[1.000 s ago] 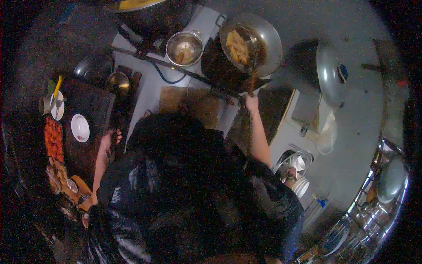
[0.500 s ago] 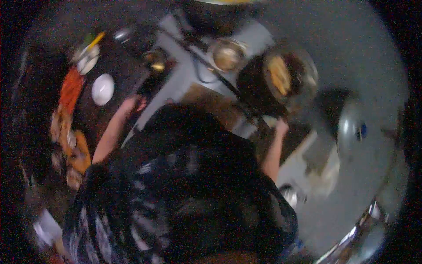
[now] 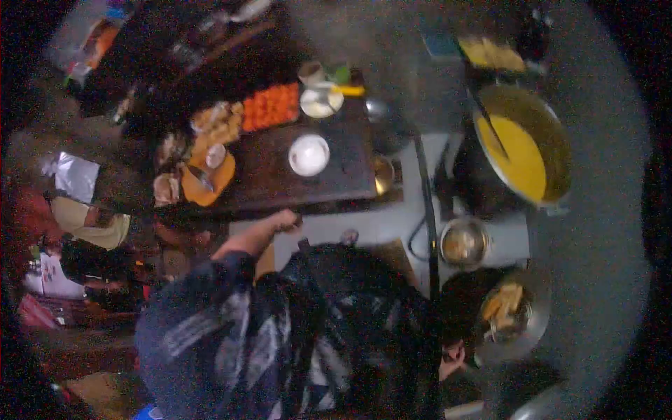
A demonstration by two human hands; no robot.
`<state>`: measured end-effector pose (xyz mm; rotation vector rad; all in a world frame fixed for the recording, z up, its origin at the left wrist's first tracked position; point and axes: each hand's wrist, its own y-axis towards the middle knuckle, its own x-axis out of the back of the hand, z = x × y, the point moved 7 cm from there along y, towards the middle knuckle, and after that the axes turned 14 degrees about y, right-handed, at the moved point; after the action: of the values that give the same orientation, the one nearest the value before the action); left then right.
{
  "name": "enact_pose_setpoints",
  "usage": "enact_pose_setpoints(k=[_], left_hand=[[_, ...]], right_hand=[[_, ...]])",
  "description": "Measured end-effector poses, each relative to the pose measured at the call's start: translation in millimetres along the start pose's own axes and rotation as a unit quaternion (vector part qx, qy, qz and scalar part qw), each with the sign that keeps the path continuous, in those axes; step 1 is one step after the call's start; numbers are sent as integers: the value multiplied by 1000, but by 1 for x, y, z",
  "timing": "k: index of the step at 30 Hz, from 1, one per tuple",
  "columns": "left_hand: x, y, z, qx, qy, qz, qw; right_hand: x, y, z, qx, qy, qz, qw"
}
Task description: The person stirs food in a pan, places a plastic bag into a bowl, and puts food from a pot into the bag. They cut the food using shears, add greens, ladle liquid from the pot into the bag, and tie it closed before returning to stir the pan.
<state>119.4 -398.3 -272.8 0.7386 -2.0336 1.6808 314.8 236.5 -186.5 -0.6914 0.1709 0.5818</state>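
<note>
My left hand [image 3: 287,221] hangs over the light floor just off the near edge of the dark table [image 3: 336,187]. Its fingers look curled in, and I make out nothing in them. A white bowl [image 3: 309,155] sits on that table, beyond the hand. My right hand [image 3: 453,360] is low at the right, partly cut off by my dark clothing. Its fingers are curled beside the rim of a wide pan [image 3: 535,329] with pale yellow strips of food [image 3: 504,306] in it. What the right hand holds, if anything, is too dim to tell.
A large pot [image 3: 553,140] of yellow liquid stands at the right, a dark-handled utensil in it. Nearer is a small metal pot [image 3: 465,243]. Orange pieces [image 3: 270,107], an orange board [image 3: 210,178] and a yellow-handled tool [image 3: 348,90] lie on the table. Another person [image 3: 98,255] is at far left.
My view has swung round toward the left, so the table now lies ahead and the pans lie to the right. The large yellow pot has come fully into view.
</note>
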Motion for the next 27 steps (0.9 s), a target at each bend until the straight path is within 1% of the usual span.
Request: enact_pose_setpoints(k=[1,2,3,4,5,6,7,8,9,10,11,12,13,14,15,16,17,18,19,20,21,22,23,24,25,26,27], left_hand=[[2,9,-4,-178,140,-138,964],[5,3,-1,-83,29,-97,991],[6,4,3,7,-88,-57,994],[4,10,9,35,-171,-20,984],[3,18,11,58,-255,19,965],[20,11,8,109,-360,-7,926],[35,-6,-4,151,-459,-35,875],[34,15,10,14,-286,-89,954],[33,46,24,-120,-102,-138,978],[57,25,15,-6,-316,-168,934],[75,-6,2,108,-512,-178,833],[64,20,26,111,-550,-167,811],[62,34,46,113,-586,-154,787],[62,45,69,184,-598,-187,757],[58,45,84,255,-605,-216,723],[22,109,156,275,-503,-356,738],[-2,152,211,315,-368,-476,734],[40,118,194,312,-295,-527,733],[94,69,165,315,-212,-575,725],[162,2,121,323,-128,-616,707],[199,-19,109,312,-126,-616,712],[234,-30,98,205,-162,-641,722],[264,-39,86,96,-198,-655,722],[291,-44,75,54,-217,-637,737],[308,-42,67,14,-235,-618,750],[313,-28,69,-24,-233,-623,746],[320,-22,70,-30,-235,-618,750]], right_hand=[[-16,0,8,33,-65,5,997],[-16,6,11,47,-136,38,989],[-16,15,8,67,-208,69,973],[0,24,0,26,-97,5,995],[5,35,-10,-18,15,-58,998],[0,47,-8,13,-34,-73,997],[4,63,1,66,-123,-93,986],[1,79,11,128,-234,-135,954],[-10,92,22,191,-347,-183,900],[-31,104,29,251,-436,-230,833],[-60,120,28,308,-487,-248,779],[-109,138,20,366,-507,-223,747],[-183,151,10,422,-496,-141,745],[-265,159,-3,457,-456,-22,764],[-359,149,-22,426,-250,189,849],[-462,102,-22,424,-343,218,809],[-548,53,-17,473,-330,294,763],[-617,7,-4,580,-371,301,660],[-678,-18,6,590,-306,344,664],[-734,-37,15,578,-250,381,677],[-783,-66,29,623,-213,393,643],[-828,-93,41,671,-201,378,605],[-872,-103,49,674,-205,359,612],[-907,-107,54,669,-194,355,623],[-930,-116,60,694,-188,315,619],[-950,-121,64,719,-187,292,602],[-966,-120,63,720,-194,287,601]])
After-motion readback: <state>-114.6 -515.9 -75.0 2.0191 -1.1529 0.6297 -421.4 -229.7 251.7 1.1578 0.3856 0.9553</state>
